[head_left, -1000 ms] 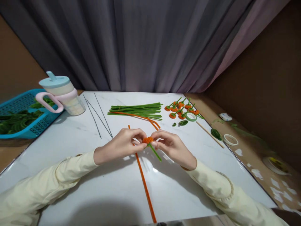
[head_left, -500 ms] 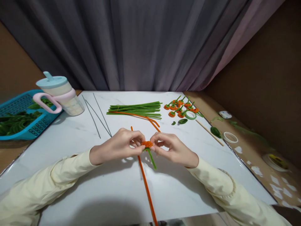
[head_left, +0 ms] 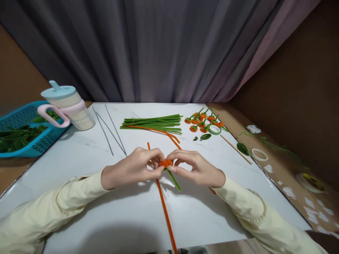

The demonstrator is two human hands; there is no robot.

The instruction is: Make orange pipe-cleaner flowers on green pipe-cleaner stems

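Note:
Between my two hands is an orange pipe-cleaner flower [head_left: 166,163] with a green stem [head_left: 174,181] slanting down to the right. My left hand [head_left: 140,164] pinches its left side with thumb and fingers. On the right edge, my right hand [head_left: 194,166] closes its thumb and fingertips on the petals. A long orange pipe cleaner [head_left: 166,215] lies under my left hand and runs toward the table's front edge. Beyond my hands rests a bundle of green pipe cleaners [head_left: 153,121] with a few orange ones [head_left: 173,138] beside it.
Several finished orange flowers [head_left: 194,121] lie at the back right near a green tape roll [head_left: 214,129] and a wooden stick [head_left: 235,149]. Thin dark wires [head_left: 103,130], a tumbler [head_left: 71,106] and a blue basket [head_left: 34,151] are on the left. Another tape roll [head_left: 259,155] sits right.
The flower has turned a little, its stem now pointing further right. My right hand's fingers have shifted over the petals, and my left fingers have moved slightly.

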